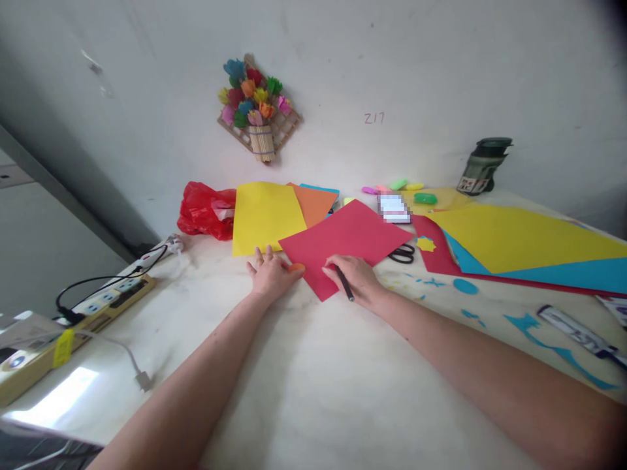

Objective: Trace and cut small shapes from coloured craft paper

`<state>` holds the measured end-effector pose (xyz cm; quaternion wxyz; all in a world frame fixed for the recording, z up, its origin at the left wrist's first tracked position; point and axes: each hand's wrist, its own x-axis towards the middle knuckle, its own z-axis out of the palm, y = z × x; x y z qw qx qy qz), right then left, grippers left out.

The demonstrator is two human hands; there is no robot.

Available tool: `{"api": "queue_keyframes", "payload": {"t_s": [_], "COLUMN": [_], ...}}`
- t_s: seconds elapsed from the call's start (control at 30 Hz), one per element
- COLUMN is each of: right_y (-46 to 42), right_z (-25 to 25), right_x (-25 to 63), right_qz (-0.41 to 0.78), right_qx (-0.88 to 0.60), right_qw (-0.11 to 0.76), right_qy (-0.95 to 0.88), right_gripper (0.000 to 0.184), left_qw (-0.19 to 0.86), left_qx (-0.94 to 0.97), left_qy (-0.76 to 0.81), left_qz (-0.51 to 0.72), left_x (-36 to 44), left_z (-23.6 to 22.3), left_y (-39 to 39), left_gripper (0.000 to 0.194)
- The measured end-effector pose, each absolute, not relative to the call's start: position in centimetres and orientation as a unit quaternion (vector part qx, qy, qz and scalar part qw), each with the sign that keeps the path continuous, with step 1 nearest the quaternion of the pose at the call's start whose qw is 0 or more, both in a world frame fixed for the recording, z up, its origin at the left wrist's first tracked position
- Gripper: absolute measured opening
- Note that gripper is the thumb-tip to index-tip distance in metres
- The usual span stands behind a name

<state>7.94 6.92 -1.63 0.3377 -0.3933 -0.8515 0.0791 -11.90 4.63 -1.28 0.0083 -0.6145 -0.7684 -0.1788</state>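
Note:
A sheet of red paper (350, 232) lies turned at an angle on the table in front of me. My left hand (270, 277) rests at its left corner with the fingers spread. The thumb of that hand touches a small orange paper piece (296, 268) at the red sheet's edge. In my right hand (360, 277) is a black pen (344, 283), gripped over the lower right part of the red sheet. Its tip is hidden by the hand. Beyond my left fingers lies a yellow sheet (267, 219), partly over an orange sheet (316, 205).
Black-handled scissors (402, 253) stick out under the red sheet. A phone (394, 207), highlighters (399, 185) and a bottle (484, 166) stand behind. Large yellow paper (529, 238), blue scraps (465, 286) and a glue tube (573, 329) lie right. A power strip (108, 300) and red bag (203, 212) are left.

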Motion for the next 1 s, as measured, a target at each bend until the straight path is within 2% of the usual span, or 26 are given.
{"api": "queue_keyframes", "payload": {"t_s": [0.2,0.4,0.57,0.8,0.9,1.0], "right_y": [7.2,7.3,7.1,6.5,6.3,6.2], "right_z": [-2.5,-2.4,-1.7,-1.5,-1.2,-1.0], "right_x": [7.9,8.6,8.9,8.7,8.7,8.7], "right_qz": [0.048,0.06,0.059,0.045,0.023,0.012], "right_qx": [-0.352,-0.327,-0.334,-0.37,-0.399,-0.413], "right_qw": [0.307,0.289,0.268,0.312,0.325,0.343], "right_qy": [-0.883,-0.898,-0.902,-0.874,-0.857,-0.844], "right_gripper": [0.015,0.017,0.017,0.017,0.022,0.025], "left_qw": [-0.009,-0.031,-0.021,0.059,0.115,0.12], "left_qx": [-0.603,-0.675,-0.764,-0.753,-0.742,-0.745], "left_qy": [-0.766,-0.685,-0.619,-0.651,-0.658,-0.649], "left_qz": [-0.222,-0.272,-0.183,-0.067,-0.06,-0.101], "left_x": [-12.2,-11.5,-10.8,-9.2,-8.7,-8.8], "left_z": [-1.3,-0.3,0.2,1.2,1.3,1.3], "left_y": [5.0,4.7,4.0,2.8,2.3,2.2], "left_gripper": [0.04,0.029,0.029,0.03,0.034,0.037]}}
